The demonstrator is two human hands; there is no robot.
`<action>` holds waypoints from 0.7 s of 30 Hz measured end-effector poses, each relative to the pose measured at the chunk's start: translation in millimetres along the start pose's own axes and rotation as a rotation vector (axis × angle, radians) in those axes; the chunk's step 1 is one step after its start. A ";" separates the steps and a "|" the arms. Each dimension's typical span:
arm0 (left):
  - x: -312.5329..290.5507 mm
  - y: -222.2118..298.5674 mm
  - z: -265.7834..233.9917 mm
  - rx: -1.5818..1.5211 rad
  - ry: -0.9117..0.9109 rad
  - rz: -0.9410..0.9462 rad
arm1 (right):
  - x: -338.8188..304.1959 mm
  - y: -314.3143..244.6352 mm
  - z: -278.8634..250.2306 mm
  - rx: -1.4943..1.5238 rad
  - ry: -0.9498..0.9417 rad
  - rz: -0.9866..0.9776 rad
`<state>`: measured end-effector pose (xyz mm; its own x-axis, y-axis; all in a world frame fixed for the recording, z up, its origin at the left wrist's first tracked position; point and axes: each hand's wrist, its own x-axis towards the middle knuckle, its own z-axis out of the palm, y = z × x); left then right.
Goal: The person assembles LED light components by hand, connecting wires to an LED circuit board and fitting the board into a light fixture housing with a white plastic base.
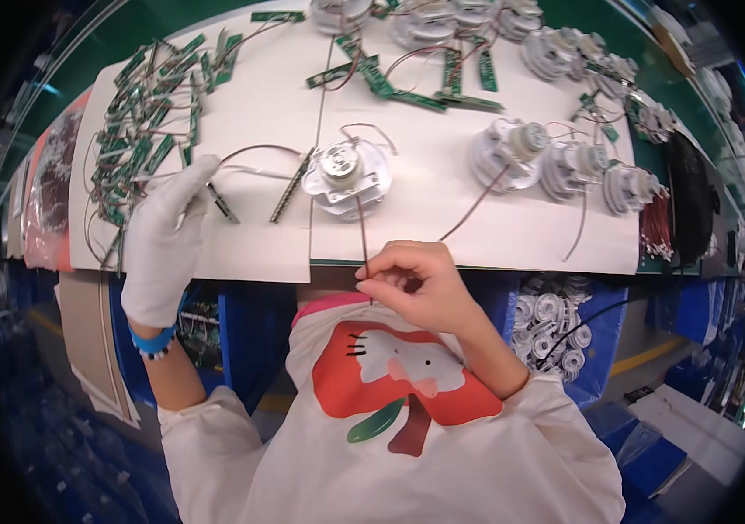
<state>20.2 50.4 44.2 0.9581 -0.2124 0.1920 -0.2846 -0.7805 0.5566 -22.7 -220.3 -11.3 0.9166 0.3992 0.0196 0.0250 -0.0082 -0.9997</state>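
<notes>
My left hand (165,240), in a white glove, is beside a heap of green circuit boards (141,153) at the left of the table. Its fingers are drawn together, and thin wires (259,148) run from near the fingertips toward a narrow circuit board strip (292,188). What the fingers hold is hidden. A short green board (222,203) shows just right of the glove. My bare right hand (416,284) pinches a dark thin cable (363,229) at the table's front edge. That cable comes from a white round motor unit (346,179) standing in front of me.
Several similar white units (512,155) stand at the right and along the back. More green boards (381,79) lie at the far middle. Below the table edge are a blue bin (254,323) and a bin of white round parts (551,323). Red wires (656,227) hang at the right.
</notes>
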 end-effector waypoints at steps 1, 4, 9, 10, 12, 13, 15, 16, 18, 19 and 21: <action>0.5 0.1 1.4 -0.036 -0.040 -0.038 | 0.8 -0.3 -0.6 0.059 -0.033 0.056; 9.7 -1.6 10.6 0.091 -0.080 -0.078 | -1.5 -1.2 -2.4 0.145 -0.093 0.119; 13.5 -4.0 19.4 0.160 0.190 -0.045 | 0.3 -1.3 -2.4 0.143 -0.109 0.134; 10.8 -4.8 22.9 0.026 0.287 -0.187 | 2.2 -3.9 -3.2 0.097 -0.122 0.138; 7.9 -0.8 25.0 -0.100 0.387 -0.332 | 3.6 -4.9 -4.2 0.057 -0.140 0.138; 7.5 4.4 25.1 0.089 0.320 -0.487 | 2.8 -4.5 -4.5 0.068 -0.123 0.156; 12.2 20.7 27.0 0.275 0.193 -0.670 | 3.0 -2.6 -5.9 0.085 -0.110 0.176; 10.0 18.3 29.6 0.281 0.191 -0.674 | 3.0 -1.4 -6.7 0.076 -0.119 0.160; 2.2 9.9 43.2 0.280 0.180 -0.558 | 3.8 -0.9 -7.4 0.069 -0.128 0.147; 0.2 3.6 46.8 0.172 0.197 -0.525 | 4.4 -2.6 -8.2 0.068 -0.138 0.158; 2.6 7.1 45.2 0.101 0.182 -0.564 | 4.6 -3.2 -9.2 0.069 -0.144 0.169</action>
<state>22.1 17.7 12.1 0.9368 0.3485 0.0298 0.2796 -0.7974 0.5347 -14.9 -226.9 -7.9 0.8387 0.5247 -0.1460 -0.1561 -0.0252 -0.9874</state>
